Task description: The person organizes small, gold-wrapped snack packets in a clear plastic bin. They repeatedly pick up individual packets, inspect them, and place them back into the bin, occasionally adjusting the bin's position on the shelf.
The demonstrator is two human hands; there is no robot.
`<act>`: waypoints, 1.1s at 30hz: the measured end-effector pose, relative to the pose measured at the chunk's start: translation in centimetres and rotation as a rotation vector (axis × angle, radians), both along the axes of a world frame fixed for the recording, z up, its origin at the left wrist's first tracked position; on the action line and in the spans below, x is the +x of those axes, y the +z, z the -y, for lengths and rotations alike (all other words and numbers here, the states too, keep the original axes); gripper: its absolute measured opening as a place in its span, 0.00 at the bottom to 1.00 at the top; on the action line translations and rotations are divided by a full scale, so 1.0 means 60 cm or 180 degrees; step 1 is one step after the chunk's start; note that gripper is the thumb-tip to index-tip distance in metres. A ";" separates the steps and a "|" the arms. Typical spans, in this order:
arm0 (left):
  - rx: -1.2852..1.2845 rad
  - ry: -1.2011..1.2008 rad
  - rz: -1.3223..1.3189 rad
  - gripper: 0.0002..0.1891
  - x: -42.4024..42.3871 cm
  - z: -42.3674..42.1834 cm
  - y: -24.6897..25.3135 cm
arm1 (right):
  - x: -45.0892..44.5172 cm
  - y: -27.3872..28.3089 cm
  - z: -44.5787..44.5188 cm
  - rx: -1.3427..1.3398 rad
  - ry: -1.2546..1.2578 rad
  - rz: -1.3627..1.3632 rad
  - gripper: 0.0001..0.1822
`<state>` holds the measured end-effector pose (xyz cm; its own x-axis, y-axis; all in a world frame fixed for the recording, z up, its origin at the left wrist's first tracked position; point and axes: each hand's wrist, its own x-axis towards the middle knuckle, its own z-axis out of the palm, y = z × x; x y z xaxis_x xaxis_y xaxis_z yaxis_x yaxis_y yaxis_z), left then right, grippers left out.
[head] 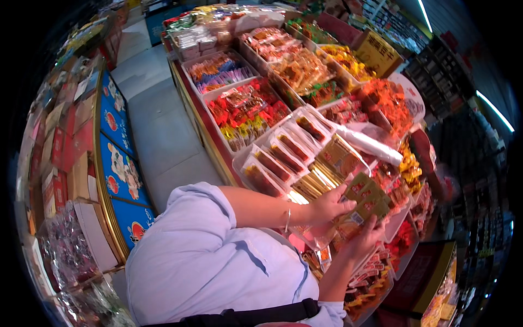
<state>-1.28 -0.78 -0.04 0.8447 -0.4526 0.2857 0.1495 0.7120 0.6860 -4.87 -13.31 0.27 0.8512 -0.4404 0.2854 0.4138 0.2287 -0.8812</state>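
Several flat gold snack packets (369, 200) are fanned between my two hands. My left hand (333, 204) grips their near left edge with the thumb on top. On the lower right side, my right hand (367, 237) holds the same packets, its thumb against their edge. Beneath and beyond them is a white plastic tray (236, 161). In it stands a row of upright gold packets (316, 182), and a larger gold packet (338, 153) leans behind that row. Clear vacuum packs of dark brown food (282, 157) line the tray's left part.
More bins hold red and yellow wrapped snacks (247, 108), orange packets (386, 102) and flat clear packs (302, 69). A roll of clear plastic bags (369, 143) lies across the display. To the left, a grey tiled aisle (167, 126) separates it from a blue-panelled counter (122, 163).
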 end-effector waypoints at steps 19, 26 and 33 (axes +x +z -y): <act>0.2481 0.0315 0.1613 0.23 -0.028 -0.045 -0.014 | 0.254 -0.008 0.002 -0.5170 0.1493 -0.0812 0.21; 0.2994 0.0255 0.1960 0.16 -0.027 -0.078 -0.025 | 0.312 -0.037 0.006 -0.5816 0.0295 -0.0061 0.24; 0.3338 -0.0068 0.2513 0.14 -0.030 -0.074 -0.040 | 0.267 -0.033 0.034 -0.5394 -0.0449 0.0546 0.26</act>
<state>-3.06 3.67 -2.45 0.6029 -0.7715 0.2030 -0.5399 -0.2071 0.8159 11.16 -15.37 -1.70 0.7472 0.3654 0.5552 0.4560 -0.8895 -0.0282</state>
